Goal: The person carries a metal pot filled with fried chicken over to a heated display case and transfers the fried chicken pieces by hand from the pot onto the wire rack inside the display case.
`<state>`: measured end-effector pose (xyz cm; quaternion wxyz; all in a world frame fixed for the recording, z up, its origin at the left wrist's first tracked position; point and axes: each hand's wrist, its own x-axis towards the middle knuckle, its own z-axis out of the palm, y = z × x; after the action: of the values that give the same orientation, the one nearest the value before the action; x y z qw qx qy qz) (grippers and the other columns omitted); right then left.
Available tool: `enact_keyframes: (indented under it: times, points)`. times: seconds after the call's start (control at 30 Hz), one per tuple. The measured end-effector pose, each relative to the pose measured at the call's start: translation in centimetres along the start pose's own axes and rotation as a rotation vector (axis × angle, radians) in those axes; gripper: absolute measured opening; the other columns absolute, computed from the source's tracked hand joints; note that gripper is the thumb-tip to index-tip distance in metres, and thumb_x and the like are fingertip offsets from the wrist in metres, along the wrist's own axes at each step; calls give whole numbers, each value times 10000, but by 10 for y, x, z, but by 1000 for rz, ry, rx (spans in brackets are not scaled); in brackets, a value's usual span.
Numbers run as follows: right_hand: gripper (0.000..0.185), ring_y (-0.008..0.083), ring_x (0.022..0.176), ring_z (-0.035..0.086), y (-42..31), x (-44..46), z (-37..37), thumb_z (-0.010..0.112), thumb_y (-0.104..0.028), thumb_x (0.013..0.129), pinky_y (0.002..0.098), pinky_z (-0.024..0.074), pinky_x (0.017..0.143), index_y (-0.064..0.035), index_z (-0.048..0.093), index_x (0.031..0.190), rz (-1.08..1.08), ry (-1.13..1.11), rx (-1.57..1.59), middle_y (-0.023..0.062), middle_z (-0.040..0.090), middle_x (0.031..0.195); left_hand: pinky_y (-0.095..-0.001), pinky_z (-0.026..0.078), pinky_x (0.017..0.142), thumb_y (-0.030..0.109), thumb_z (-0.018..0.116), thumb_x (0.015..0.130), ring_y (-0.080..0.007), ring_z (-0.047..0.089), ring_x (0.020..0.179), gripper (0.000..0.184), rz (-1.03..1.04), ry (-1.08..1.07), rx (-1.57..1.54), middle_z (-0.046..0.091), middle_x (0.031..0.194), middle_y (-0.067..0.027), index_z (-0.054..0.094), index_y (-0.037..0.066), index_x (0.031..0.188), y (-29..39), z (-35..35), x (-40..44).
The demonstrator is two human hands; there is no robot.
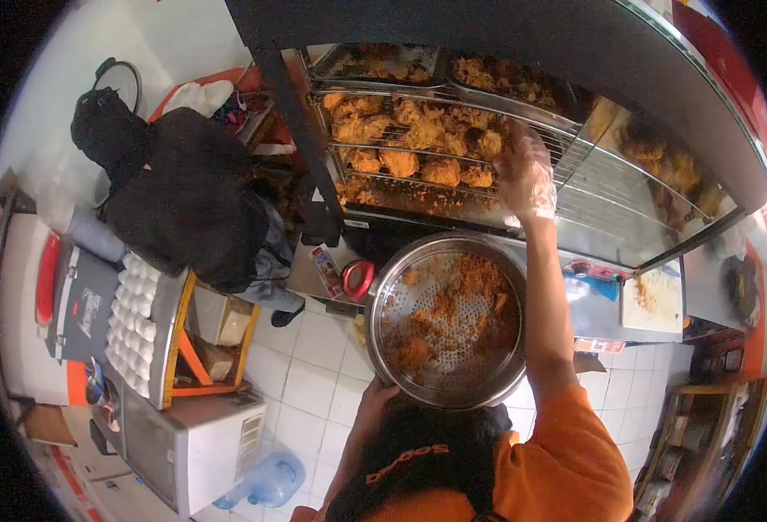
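A round steel strainer pan [453, 383] with a perforated bottom is in front of my body, with orange-brown fried crumbs scattered inside. My left hand [378, 397] grips its lower left rim, the fingers mostly hidden under the pan. My right hand [525, 174], in a clear plastic glove, reaches into the heated display cabinet at the right end of the wire rack [453, 151]. Its fingers are blurred beside the fried chicken pieces [425, 132], so their grip is unclear. More fried chicken [441, 171] rests lower on the rack, above a crumb-covered bottom.
Trays of fried bits [379, 65] stand at the cabinet's back. A person in black [183, 191] bends at the left. Stacked eggs [133, 322] are on a counter, and a blue water jug [270, 480] lies on the floor. A cutting board [653, 304] is at the right.
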<state>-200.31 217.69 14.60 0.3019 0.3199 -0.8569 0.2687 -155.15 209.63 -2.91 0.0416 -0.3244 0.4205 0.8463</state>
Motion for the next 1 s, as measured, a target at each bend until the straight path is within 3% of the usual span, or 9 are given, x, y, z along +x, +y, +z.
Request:
enact_keyframes:
  times: [0.13, 0.27, 0.53, 0.67, 0.7, 0.77, 0.8, 0.87, 1.0]
  points:
    - [500, 458, 1302, 525, -13, 30, -23, 727, -51, 823, 492, 402, 1132, 102, 598, 1281, -94, -233, 82, 250, 616, 1331, -444, 496, 996, 237, 624, 928, -254, 562, 1261, 632, 4, 25, -5, 567, 1410, -108, 410, 35, 1488, 5, 6, -2]
    - [497, 452, 1355, 482, -5, 15, -17, 721, -107, 867, 489, 397, 1144, 55, 587, 1317, -171, -40, 43, 230, 598, 1372, -417, 510, 985, 196, 622, 926, -254, 583, 1233, 600, 50, 14, -54, 590, 1375, -108, 429, 19, 1466, 7, 9, -5]
    - [494, 427, 1409, 440, -19, 2, -17, 692, -173, 936, 527, 356, 1172, -89, 560, 1405, -212, 14, -162, 189, 539, 1465, -402, 510, 1004, 129, 620, 921, -260, 600, 1205, 555, 12, -14, -186, 604, 1342, -132, 461, -7, 1435, 1, 5, 1]
    - [410, 401, 1288, 562, -59, -27, -43, 630, -184, 973, 597, 495, 989, -74, 580, 1364, -292, 69, 302, 187, 581, 1418, -399, 507, 1005, 143, 630, 926, -263, 598, 1210, 550, 90, 6, -169, 601, 1348, -132, 468, -16, 1427, 0, 6, -2]
    - [408, 386, 1173, 614, -60, -57, -42, 614, -199, 978, 565, 538, 905, -74, 581, 1364, -393, -126, 8, 194, 619, 1329, -398, 506, 1006, 147, 632, 927, -264, 596, 1212, 554, 100, 6, -160, 599, 1352, -133, 466, -16, 1430, -2, 5, -1]
    - [398, 344, 834, 680, -46, -106, -17, 573, -261, 997, 493, 605, 707, -66, 590, 1344, -723, -358, 226, 183, 672, 1013, -396, 503, 1008, 152, 633, 931, -263, 594, 1213, 561, 85, 15, -145, 595, 1361, -133, 460, -14, 1439, -8, 1, 2]
    - [334, 308, 789, 684, -59, -135, -14, 524, -237, 1026, 508, 604, 681, -52, 593, 1295, -746, -728, 120, 147, 650, 927, -394, 502, 1008, 154, 631, 934, -262, 594, 1212, 564, 65, 24, -140, 592, 1366, -132, 457, -12, 1444, -12, -2, 6]
    - [265, 280, 769, 691, -85, -183, -12, 497, -211, 1030, 501, 598, 690, -42, 621, 1193, -783, -1082, 22, 120, 643, 854, -389, 501, 1006, 159, 628, 939, -257, 595, 1206, 568, 39, 36, -73, 593, 1366, -129, 453, -4, 1454, -4, 1, 4]
    - [199, 311, 872, 704, -106, -221, 10, 586, -200, 933, 417, 579, 824, -58, 718, 981, -966, -1019, 102, 153, 701, 905, -392, 488, 1039, 143, 674, 896, -261, 603, 1205, 597, 20, 69, -62, 621, 1340, -127, 481, -1, 1443, 8, 7, 0]
